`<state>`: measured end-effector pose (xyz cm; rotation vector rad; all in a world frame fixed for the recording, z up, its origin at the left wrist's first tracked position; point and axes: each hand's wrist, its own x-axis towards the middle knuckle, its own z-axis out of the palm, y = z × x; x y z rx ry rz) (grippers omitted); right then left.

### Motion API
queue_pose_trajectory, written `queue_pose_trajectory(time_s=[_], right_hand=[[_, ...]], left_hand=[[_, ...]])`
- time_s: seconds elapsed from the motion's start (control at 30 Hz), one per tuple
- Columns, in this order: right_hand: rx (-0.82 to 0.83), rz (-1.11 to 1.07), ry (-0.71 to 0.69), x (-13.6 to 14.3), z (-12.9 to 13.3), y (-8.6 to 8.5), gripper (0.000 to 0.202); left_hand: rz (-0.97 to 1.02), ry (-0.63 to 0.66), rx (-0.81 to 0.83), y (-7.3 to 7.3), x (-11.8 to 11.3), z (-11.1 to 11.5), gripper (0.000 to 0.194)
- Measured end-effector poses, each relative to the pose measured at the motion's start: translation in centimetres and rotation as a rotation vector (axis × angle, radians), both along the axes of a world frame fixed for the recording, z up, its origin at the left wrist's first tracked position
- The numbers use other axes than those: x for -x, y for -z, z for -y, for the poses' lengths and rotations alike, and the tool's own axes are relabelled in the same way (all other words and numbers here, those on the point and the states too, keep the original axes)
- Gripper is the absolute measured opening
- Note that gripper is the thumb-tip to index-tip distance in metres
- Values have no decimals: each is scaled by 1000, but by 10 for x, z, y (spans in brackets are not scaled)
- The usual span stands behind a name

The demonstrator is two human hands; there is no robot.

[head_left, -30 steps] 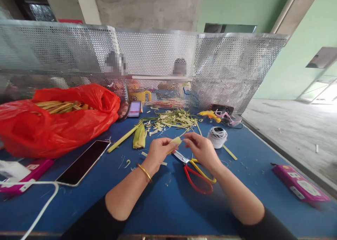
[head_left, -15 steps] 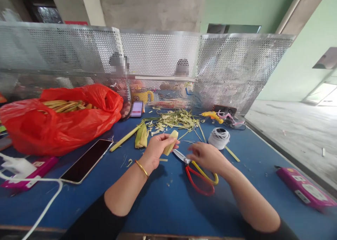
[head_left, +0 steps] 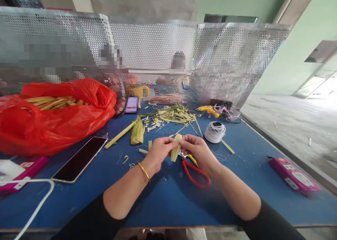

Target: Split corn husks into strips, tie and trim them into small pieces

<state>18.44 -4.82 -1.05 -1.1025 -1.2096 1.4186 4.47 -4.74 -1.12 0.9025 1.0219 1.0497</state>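
Pinched between the fingers of my left hand [head_left: 159,152] is a short pale green piece of leaf or husk [head_left: 176,149], held above the blue table. My right hand [head_left: 197,148] grips the same piece at its upper right side. Under my right hand lie scissors with red and yellow handles [head_left: 196,175], their blades mostly hidden. A green husk bundle [head_left: 137,132] and a long stalk [head_left: 121,134] rest beyond my left hand. Behind both hands spreads a pile of green scraps [head_left: 175,115]. A ball of white string [head_left: 215,132] stands to the right.
A red plastic bag [head_left: 60,124] of stalks fills the left, near a dark phone [head_left: 80,159]. Magenta boxes [head_left: 295,175] lie at both sides. A yellow glue gun [head_left: 209,110] and glasses lie at the back, before a perforated metal screen [head_left: 155,47] with people behind.
My right hand has moved left from above the scissors and now holds the husk piece with my left hand. The piece is more upright. The view has shifted slightly.
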Motion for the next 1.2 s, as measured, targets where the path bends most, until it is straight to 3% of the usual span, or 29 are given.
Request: queue_pose_trajectory(time_s=[0.3, 0.4, 0.47, 0.6, 0.63, 0.67, 0.7, 0.77, 0.83, 0.87, 0.9, 0.93, 0.97, 1.07, 1.1, 1.2], right_hand=[[120, -133, -110, -5, -4, -1, 38], [109, -211, -207, -11, -4, -3, 32], [85, -217, -404, -17, 0, -6, 29], [179, -87, -1087, -29, 10, -13, 28], [181, -58, -1148, -30, 10, -14, 28], [149, -52, -1095, -30, 8, -14, 29], [93, -64, -931, -30, 5, -13, 30], [-39, -62, -381, -28, -7, -10, 29], [-115, 117, 152, -28, -20, -6, 27], [-182, 273, 338, -28, -25, -4, 28], [-238, 425, 406, -28, -28, -4, 28], [-278, 574, 374, -29, -28, -5, 26], [-303, 716, 249, -30, -25, -6, 23], [-291, 1164, -314, -32, -4, -14, 20], [-301, 1341, -384, -32, 5, -16, 26], [-294, 1646, -413, -28, 23, -17, 40]], left_hand=[[18, -27, -21, 2, -1, 1, 26], [38, -96, 11, 1, 1, -3, 23], [53, -148, 60, 2, 3, -6, 20], [82, -195, 127, 2, 5, -9, 15], [87, -197, 131, 2, 5, -9, 15], [90, -194, 129, 3, 4, -9, 16], [91, -190, 126, 3, 4, -9, 16], [84, -186, 117, 4, 3, -9, 18], [64, -180, 96, 5, 2, -8, 21], [54, -171, 83, 5, 2, -8, 23], [44, -158, 67, 5, 2, -7, 25], [35, -143, 50, 5, 1, -7, 27], [26, -132, 32, 5, 1, -6, 29], [-5, -149, -19, 4, 2, -7, 29], [-12, -167, -32, 4, 3, -8, 29], [-15, -212, -57, 4, 6, -11, 28]])
